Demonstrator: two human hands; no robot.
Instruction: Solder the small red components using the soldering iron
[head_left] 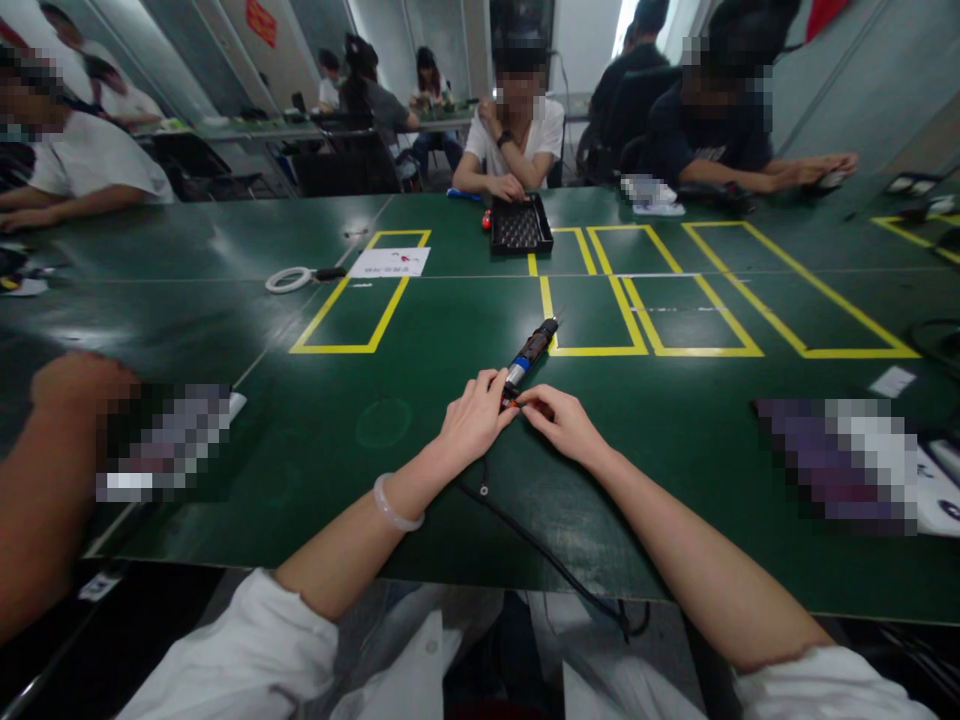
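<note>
Head view, centre: left hand point(472, 418) clasps a cylindrical black, blue and silver tool point(528, 352), seemingly steadying it while right hand point(564, 426) pinches an orange part point(514, 403).

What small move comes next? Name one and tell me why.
Probably best to steady the tool with the left hand while the right fingers gently work the small orange bit. Both hands already meet at the tool's near end, and those fingertips are right at that bit; its exact fit is too small to tell.
</note>
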